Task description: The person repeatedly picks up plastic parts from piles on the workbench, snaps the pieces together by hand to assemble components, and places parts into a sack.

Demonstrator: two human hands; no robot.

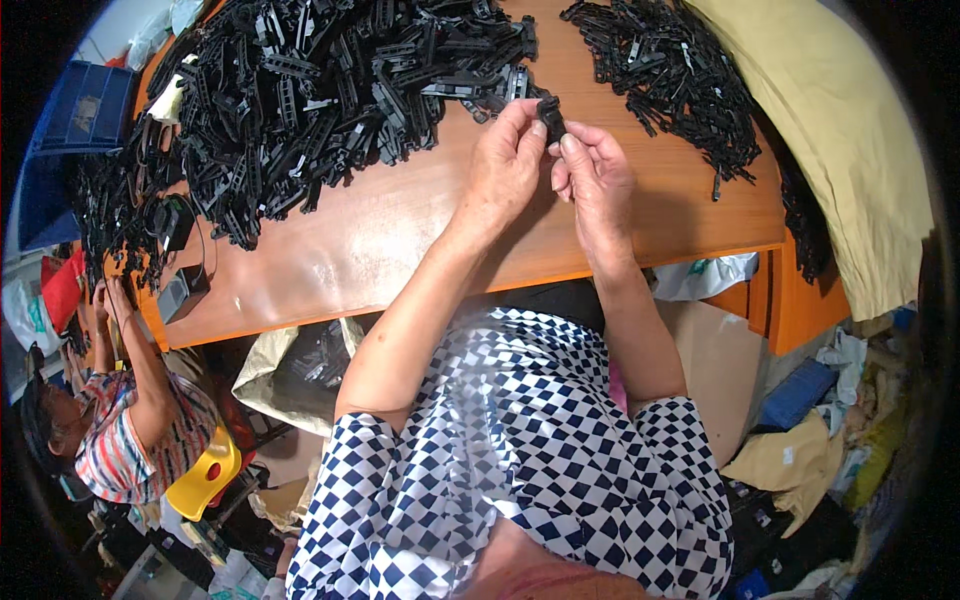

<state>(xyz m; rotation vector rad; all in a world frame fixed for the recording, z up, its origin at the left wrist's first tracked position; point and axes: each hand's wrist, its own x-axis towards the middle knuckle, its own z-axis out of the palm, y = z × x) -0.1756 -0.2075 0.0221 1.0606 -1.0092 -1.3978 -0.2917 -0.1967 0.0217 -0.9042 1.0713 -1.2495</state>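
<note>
My left hand and my right hand meet over the wooden table. Between them is a small black plastic piece, pinched by the thumb and fingers of each hand; its exact kind is too small to tell. Just beyond my left hand spreads a large heap of black plastic parts, many long and ribbed. A smaller heap of slim black parts lies beyond and to the right of my right hand.
A co-worker in a striped top is at the table's left end, near a dark speaker-like box with a cable. Beige cloth hangs along the right. An open sack stands below the front edge, near a yellow chair back.
</note>
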